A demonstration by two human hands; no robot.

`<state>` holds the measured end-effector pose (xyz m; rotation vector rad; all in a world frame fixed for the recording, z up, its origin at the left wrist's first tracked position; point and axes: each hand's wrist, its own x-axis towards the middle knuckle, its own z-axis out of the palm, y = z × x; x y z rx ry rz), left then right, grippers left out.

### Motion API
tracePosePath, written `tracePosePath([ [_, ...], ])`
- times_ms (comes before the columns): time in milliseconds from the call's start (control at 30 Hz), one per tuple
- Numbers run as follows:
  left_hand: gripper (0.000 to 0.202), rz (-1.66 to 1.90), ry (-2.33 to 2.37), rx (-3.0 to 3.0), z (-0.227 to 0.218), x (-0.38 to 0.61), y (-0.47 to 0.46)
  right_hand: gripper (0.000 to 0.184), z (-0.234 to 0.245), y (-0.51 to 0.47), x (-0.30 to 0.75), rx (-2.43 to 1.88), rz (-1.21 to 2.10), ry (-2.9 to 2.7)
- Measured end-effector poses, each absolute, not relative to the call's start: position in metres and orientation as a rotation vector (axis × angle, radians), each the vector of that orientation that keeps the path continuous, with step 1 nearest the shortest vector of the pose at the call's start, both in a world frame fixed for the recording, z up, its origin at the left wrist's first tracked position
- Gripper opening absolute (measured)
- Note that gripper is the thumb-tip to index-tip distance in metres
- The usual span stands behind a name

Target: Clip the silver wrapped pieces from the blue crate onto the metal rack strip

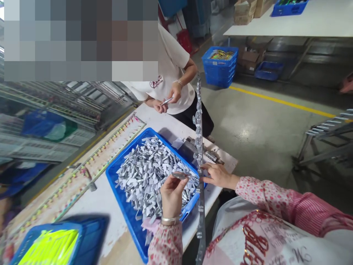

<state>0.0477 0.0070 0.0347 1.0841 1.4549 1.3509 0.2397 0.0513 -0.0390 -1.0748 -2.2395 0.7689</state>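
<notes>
My left hand (174,193) pinches a small flat grey piece (180,175) between thumb and fingers, over the near side of a blue tray (121,200). The tray holds a heap of small grey pieces with pale, flat tabs (151,169). A long, narrow metal bar (201,209) lined with small clips stands in front of me, past the tray's right edge. My right hand (217,175) has its fingers closed on this bar, level with the piece in my left hand. Whether the piece touches a clip I cannot tell.
Across the table (113,224), a person (176,92) holds a small piece in both hands. A yellow-dotted strip (102,158) runs along the table's left. Bright yellow items (51,246) fill a nearer blue crate (79,235). A metal rack (325,143) stands right.
</notes>
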Motion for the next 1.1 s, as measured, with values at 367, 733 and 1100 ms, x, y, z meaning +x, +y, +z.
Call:
tracePosePath([
  [367, 0.021, 1.196, 1.592, 1.429, 0.036, 0.053, 0.026, 0.036, -0.044, 0.064, 0.222, -0.994, 0.636, -2.498],
  [733, 0.015, 1.030, 1.552, 1.684, 0.037, 0.051, 0.032, 0.032, -0.042, 0.068, 0.225, -0.977, 0.668, -2.558],
  [1100, 0.004, 0.891, 1.591, 1.797, 0.054, 0.059, 0.034, 0.039, -0.025, 0.068, 0.231, -1.005, 0.653, -2.655],
])
